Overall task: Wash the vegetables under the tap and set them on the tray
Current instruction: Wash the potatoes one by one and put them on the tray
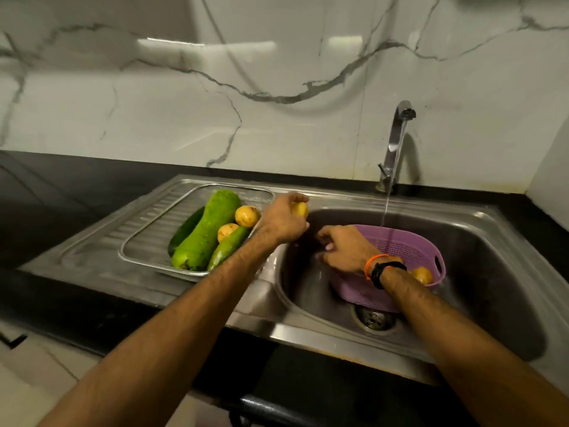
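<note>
On the draining board at left, a steel mesh tray point(138, 241), rectangular, with a thin wire rim. Inside it, against the right half, a large light-green gourd point(207, 231), thick and smooth, long axis running from near-left to far-right, rounded end pointing toward the wall. Just behind its left side, a dark green vegetable point(186, 230), mostly hidden, lying along the same direction. On the right of the gourd, a smaller green gourd point(228, 247), parallel to the big one, near end at the front rim of the tray. Between them, a small yellow potato point(227, 232), touching both. Farther back, a second potato point(247, 216), round, with brown spots, resting against the big gourd.

Above the tray's right edge, the left hand point(283, 221), fingers curled around a third potato point(300, 209), yellow, only partly visible between the fingers.

Further right, in the steel sink point(498, 272), the right hand point(346, 252), fingers bent and resting at the left rim of a purple basket point(400, 251); cannot tell if gripping the rim or only touching. Orange and black bands on that wrist. In the basket, near its right handle hole, one more potato point(422, 275), half hidden by the forearm. Water running from the tap point(397, 140) into the basket.
</note>
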{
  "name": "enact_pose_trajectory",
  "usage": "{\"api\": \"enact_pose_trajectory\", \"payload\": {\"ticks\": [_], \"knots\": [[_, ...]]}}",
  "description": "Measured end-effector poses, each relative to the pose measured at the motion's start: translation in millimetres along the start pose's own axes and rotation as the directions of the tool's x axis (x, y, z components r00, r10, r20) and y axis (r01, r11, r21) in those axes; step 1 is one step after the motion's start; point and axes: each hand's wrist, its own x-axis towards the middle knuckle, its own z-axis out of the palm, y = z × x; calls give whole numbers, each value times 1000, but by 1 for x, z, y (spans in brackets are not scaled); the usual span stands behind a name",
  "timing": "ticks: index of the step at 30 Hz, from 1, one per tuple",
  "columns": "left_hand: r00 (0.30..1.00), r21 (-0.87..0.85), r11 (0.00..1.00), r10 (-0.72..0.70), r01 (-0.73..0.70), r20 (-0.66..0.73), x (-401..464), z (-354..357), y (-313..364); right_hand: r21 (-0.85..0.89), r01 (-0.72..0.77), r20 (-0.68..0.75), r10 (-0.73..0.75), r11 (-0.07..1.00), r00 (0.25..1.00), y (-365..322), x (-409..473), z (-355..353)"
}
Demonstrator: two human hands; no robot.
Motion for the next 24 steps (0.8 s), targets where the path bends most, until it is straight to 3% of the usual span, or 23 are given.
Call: {"api": "enact_pose_trajectory", "payload": {"ticks": [4, 7, 17, 24], "knots": [[994, -25, 1000, -1, -2, -109, -2, -52, -13, 196, 98, -146, -70, 976, 987, -56, 13, -7], [987, 7, 1000, -23, 25, -158, -8, -88, -30, 220, 200, -215, -152, 955, 965, -98, 21, -6], [957, 85, 981, -149, 175, -250, -36, -158, -105, 9, 291, -94, -289, 957, 953, -182, 40, 35], [976, 413, 889, -146, 200, -159, -57, -174, -125, 78, 279, -143, -266, 957, 953, -180, 35, 49]]}}
